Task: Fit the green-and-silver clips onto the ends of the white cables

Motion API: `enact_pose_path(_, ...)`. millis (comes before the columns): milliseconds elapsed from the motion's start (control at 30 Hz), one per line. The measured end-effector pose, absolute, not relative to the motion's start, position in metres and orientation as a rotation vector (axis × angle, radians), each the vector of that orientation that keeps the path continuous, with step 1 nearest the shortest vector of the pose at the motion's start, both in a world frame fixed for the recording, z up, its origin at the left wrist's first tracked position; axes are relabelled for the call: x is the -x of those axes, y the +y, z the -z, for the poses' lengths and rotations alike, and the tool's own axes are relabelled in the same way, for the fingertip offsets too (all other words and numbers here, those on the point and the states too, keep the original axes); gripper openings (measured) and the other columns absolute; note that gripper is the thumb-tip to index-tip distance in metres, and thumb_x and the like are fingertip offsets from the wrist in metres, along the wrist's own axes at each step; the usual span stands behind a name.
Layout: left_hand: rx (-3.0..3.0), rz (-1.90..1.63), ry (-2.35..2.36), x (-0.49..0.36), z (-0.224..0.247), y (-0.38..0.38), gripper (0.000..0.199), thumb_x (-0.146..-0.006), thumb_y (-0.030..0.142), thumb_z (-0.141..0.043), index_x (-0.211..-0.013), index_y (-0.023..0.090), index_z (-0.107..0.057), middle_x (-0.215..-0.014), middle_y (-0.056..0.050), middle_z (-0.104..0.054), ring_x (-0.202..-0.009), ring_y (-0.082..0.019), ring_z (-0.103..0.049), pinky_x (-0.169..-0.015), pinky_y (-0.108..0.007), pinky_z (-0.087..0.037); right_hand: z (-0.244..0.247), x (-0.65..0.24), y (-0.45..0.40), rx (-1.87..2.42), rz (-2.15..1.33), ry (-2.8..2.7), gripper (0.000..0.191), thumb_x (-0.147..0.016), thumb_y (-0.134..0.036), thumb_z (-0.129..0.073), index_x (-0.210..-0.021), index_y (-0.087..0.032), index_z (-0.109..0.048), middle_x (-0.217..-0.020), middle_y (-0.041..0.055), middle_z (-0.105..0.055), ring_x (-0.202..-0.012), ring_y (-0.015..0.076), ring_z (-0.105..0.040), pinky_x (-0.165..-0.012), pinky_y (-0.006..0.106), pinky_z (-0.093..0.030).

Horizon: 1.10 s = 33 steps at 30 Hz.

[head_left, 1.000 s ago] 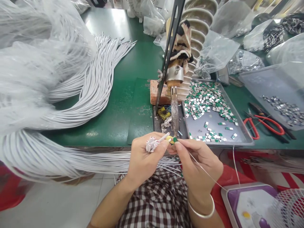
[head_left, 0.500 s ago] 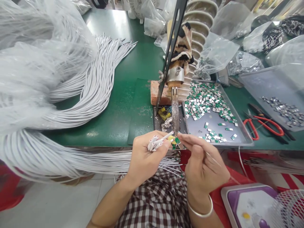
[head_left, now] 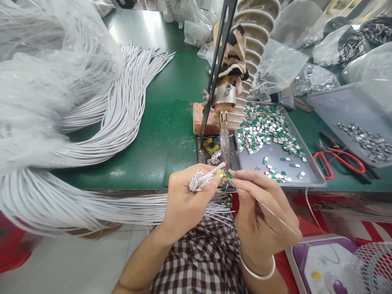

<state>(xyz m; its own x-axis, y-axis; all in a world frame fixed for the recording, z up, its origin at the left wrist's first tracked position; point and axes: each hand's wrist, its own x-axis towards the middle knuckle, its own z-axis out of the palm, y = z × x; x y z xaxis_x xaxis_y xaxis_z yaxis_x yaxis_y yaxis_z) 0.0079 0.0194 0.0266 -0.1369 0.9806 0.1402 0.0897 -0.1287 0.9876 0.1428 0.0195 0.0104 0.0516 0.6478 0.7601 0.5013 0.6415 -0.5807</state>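
A bunch of white cables (head_left: 200, 179) is gripped in my left hand (head_left: 186, 200), their cut ends poking up past the thumb. Close to the thumb tip is a small yellow piece (head_left: 220, 174), partly hidden. My right hand (head_left: 265, 204) is closed, pinching a thin solder wire (head_left: 277, 218) that trails back over the palm side. At its fingertips there is a small green circuit board (head_left: 229, 174); which fingers bear it is unclear. The tip of a clamped soldering iron (head_left: 224, 141) points down between both hands, just above the fingertips.
A tray (head_left: 317, 177) of loose circuit boards lies right of the iron, near red-handled pliers (head_left: 346, 161) and a bin of metal parts (head_left: 364, 143). A brick (head_left: 199, 118) stands behind the iron. White cable bundles (head_left: 128, 118) fill the left. A ribbed hose (head_left: 255, 36) rises behind.
The right fingers have moved slightly and drawn closer around the small board, which has turned. The solder wire now shows more clearly. The left hand has shifted slightly up and left.
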Motion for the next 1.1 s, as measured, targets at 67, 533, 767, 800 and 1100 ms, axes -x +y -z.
enact_pose_path(67,-1.302,-1.372,1.296,-0.0071,-0.0254,0.0183,0.021,-0.086,0.015,-0.059,-0.065,0.017,-0.065,-0.073,0.001,-0.072,-0.070,-0.012,-0.064,-0.067,-0.022,-0.048,-0.0112,-0.1433,0.0178,0.975,-0.204,-1.591,0.023,-0.084,0.002,-0.062,-0.097,-0.015,-0.072,-0.101,0.0045,-0.074,-0.092,0.0133,-0.070,-0.086,0.029,-0.058)
enact_pose_path(533,-1.610,-1.196,1.270,-0.0027,-0.0222,0.0185,0.020,-0.082,0.004,-0.060,-0.067,0.016,-0.062,-0.075,-0.001,-0.062,-0.078,-0.012,-0.058,-0.067,-0.019,-0.043,-0.0099,-0.1492,0.0202,1.255,-0.399,-1.582,0.009,-0.089,-0.017,-0.065,-0.081,-0.020,-0.066,-0.071,-0.0028,-0.066,-0.062,0.0095,-0.060,-0.059,0.022,-0.048)
enact_pose_path(767,-1.606,-1.192,1.301,-0.0024,-0.0192,0.0171,0.021,-0.088,0.012,-0.060,-0.067,0.017,-0.060,-0.071,-0.001,-0.057,-0.080,-0.014,-0.055,-0.068,-0.021,-0.042,-0.0068,-0.1526,0.0163,1.265,-0.525,-1.504,0.018,-0.096,-0.015,-0.051,-0.086,-0.019,-0.065,-0.058,-0.0062,-0.054,-0.047,0.0051,-0.049,-0.048,0.018,-0.040)
enact_pose_path(800,-1.601,-1.184,1.298,-0.0024,-0.0187,0.0170,0.021,-0.088,0.013,-0.060,-0.067,0.017,-0.060,-0.072,-0.001,-0.057,-0.078,-0.013,-0.055,-0.068,-0.021,-0.042,-0.0076,-0.1529,0.0164,1.273,-0.552,-1.543,0.019,-0.096,-0.016,-0.051,-0.084,-0.019,-0.065,-0.058,-0.0057,-0.055,-0.048,0.0055,-0.050,-0.048,0.018,-0.040)
enact_pose_path(1100,-1.448,-1.099,1.193,-0.0033,-0.0178,0.0206,0.021,-0.085,0.015,-0.058,-0.064,0.017,-0.058,-0.070,-0.001,-0.064,-0.065,-0.013,-0.057,-0.064,-0.025,-0.043,-0.0106,-0.1500,0.0221,1.237,-0.541,-1.625,0.013,-0.090,-0.013,-0.060,-0.079,-0.019,-0.065,-0.069,-0.0037,-0.066,-0.061,0.0082,-0.059,-0.061,0.021,-0.049)
